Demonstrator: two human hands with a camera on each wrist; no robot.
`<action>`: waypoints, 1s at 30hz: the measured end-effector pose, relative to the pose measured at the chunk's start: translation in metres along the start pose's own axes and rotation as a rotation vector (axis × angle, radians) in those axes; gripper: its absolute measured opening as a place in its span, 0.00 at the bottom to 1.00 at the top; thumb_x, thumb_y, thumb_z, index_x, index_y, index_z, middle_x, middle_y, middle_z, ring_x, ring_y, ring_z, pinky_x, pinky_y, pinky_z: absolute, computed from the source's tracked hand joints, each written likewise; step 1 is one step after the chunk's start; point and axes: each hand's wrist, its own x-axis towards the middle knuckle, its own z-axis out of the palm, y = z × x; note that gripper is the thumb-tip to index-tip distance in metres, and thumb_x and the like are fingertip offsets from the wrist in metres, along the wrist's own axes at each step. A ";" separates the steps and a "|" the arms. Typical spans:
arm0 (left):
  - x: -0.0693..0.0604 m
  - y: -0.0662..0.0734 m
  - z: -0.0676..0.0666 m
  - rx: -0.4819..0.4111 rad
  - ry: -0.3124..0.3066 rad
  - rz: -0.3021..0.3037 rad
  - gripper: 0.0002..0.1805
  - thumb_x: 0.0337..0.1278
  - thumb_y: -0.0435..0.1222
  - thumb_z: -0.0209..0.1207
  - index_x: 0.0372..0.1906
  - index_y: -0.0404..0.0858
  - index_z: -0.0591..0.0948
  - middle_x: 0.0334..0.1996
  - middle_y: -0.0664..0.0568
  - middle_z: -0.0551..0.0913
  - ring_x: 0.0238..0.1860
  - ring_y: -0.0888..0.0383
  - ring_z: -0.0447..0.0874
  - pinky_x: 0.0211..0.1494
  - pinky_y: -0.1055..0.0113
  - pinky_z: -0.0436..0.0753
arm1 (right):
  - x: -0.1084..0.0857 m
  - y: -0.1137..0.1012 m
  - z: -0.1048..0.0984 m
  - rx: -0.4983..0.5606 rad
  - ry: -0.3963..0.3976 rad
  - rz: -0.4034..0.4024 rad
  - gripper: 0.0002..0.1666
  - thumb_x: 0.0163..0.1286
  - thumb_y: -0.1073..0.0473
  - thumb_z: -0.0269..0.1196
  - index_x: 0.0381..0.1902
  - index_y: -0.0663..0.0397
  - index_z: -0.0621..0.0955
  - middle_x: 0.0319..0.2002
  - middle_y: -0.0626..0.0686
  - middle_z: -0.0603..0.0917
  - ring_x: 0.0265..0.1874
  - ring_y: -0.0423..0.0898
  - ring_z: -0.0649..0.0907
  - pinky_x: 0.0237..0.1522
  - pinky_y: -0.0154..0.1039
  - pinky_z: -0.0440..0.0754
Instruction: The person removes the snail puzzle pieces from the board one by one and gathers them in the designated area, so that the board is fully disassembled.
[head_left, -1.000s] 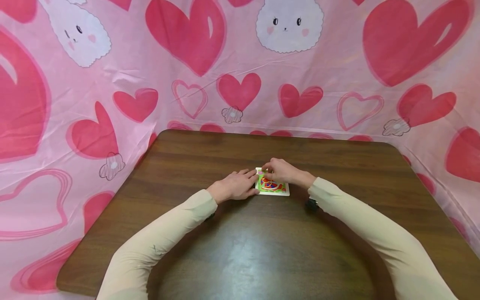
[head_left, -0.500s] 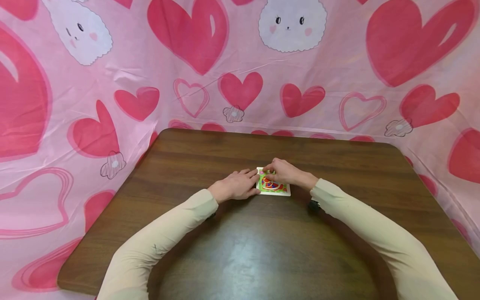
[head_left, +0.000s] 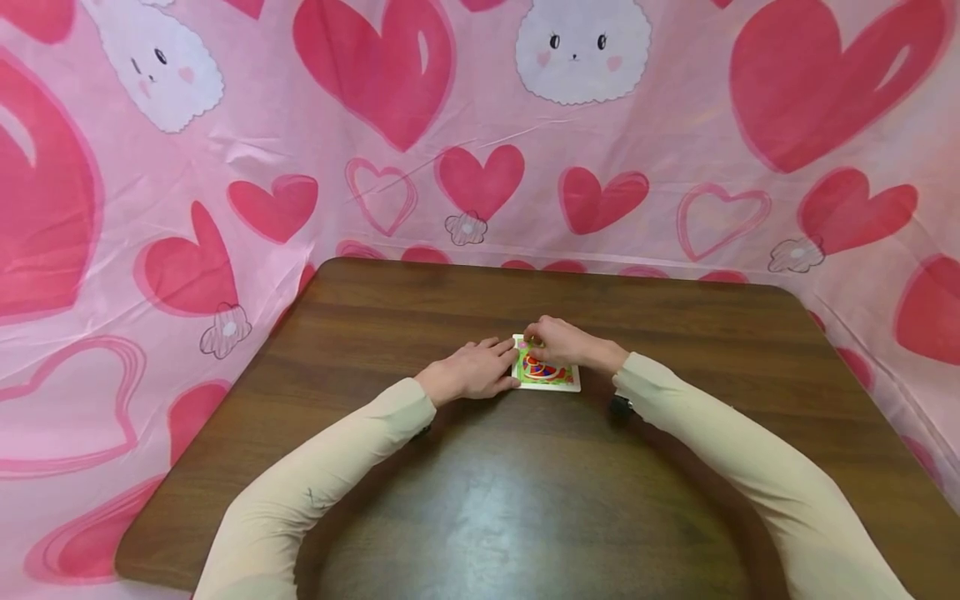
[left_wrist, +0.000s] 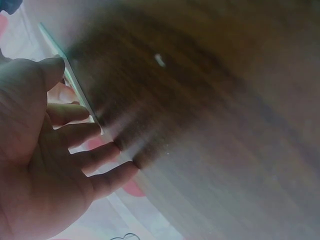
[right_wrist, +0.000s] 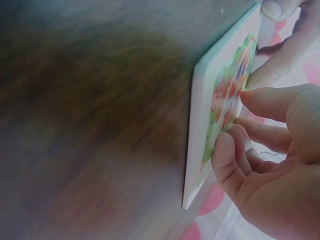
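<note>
Rests the left hand (head_left: 474,372) on the dark-brown wood-grain worktop (head_left: 480,483), straight fingers apart, thumb touching the near left corner of a flat, square, white-bordered board (head_left: 549,372) with a green, red and blue picture (right_wrist: 230,92), lying about midway left to right. Extends the right hand (head_left: 568,342) over that board from the right, bent fingers touching the picture; cannot tell whether pinching anything. Faces pink, heart-printed cloth (head_left: 540,217) beyond the far edge.

We see a cream left sleeve (head_left: 277,492), marked by a small dark squiggle (head_left: 315,500), and a matching right sleeve (head_left: 735,442). Below the right cuff (head_left: 630,375) we note a black object (head_left: 621,407); below the left cuff (head_left: 420,403), a dark sliver (head_left: 423,431).
</note>
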 end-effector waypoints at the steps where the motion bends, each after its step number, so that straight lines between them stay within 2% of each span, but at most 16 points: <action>1: 0.000 0.000 0.001 0.003 0.000 0.000 0.37 0.70 0.59 0.46 0.75 0.43 0.61 0.77 0.47 0.58 0.76 0.44 0.58 0.71 0.43 0.66 | 0.000 0.000 0.000 0.004 0.000 0.000 0.17 0.67 0.61 0.62 0.51 0.63 0.80 0.44 0.60 0.81 0.42 0.52 0.79 0.49 0.48 0.80; 10: 0.000 -0.001 0.002 0.004 0.011 0.002 0.35 0.70 0.58 0.47 0.73 0.43 0.64 0.76 0.47 0.59 0.74 0.43 0.61 0.70 0.43 0.68 | 0.005 0.004 0.003 0.025 -0.004 0.024 0.15 0.66 0.61 0.62 0.49 0.62 0.79 0.44 0.59 0.78 0.42 0.51 0.77 0.49 0.47 0.78; 17: 0.001 0.000 0.001 0.000 0.009 0.007 0.35 0.70 0.58 0.48 0.73 0.42 0.64 0.77 0.46 0.59 0.74 0.42 0.60 0.69 0.42 0.68 | 0.010 0.008 -0.001 0.060 -0.044 0.027 0.14 0.66 0.61 0.63 0.47 0.62 0.78 0.43 0.60 0.78 0.43 0.51 0.77 0.50 0.47 0.77; 24: 0.001 0.000 0.000 -0.007 -0.011 -0.003 0.36 0.70 0.58 0.47 0.74 0.43 0.63 0.77 0.47 0.58 0.75 0.42 0.59 0.71 0.42 0.67 | 0.009 0.003 -0.001 0.080 -0.046 0.000 0.06 0.65 0.64 0.62 0.40 0.58 0.79 0.41 0.57 0.78 0.42 0.49 0.75 0.48 0.45 0.76; 26: 0.001 0.000 -0.001 -0.010 -0.013 -0.006 0.36 0.70 0.58 0.47 0.74 0.43 0.62 0.77 0.47 0.57 0.75 0.43 0.59 0.71 0.42 0.66 | 0.007 0.001 -0.001 0.073 -0.034 -0.004 0.08 0.65 0.65 0.61 0.42 0.59 0.79 0.43 0.58 0.78 0.43 0.50 0.75 0.50 0.46 0.77; 30: 0.002 0.001 0.000 -0.016 -0.014 -0.007 0.37 0.70 0.58 0.47 0.75 0.43 0.62 0.77 0.47 0.57 0.76 0.43 0.58 0.71 0.43 0.66 | 0.005 -0.001 0.000 0.061 -0.005 0.039 0.15 0.65 0.62 0.63 0.49 0.61 0.79 0.45 0.60 0.79 0.45 0.52 0.77 0.51 0.49 0.78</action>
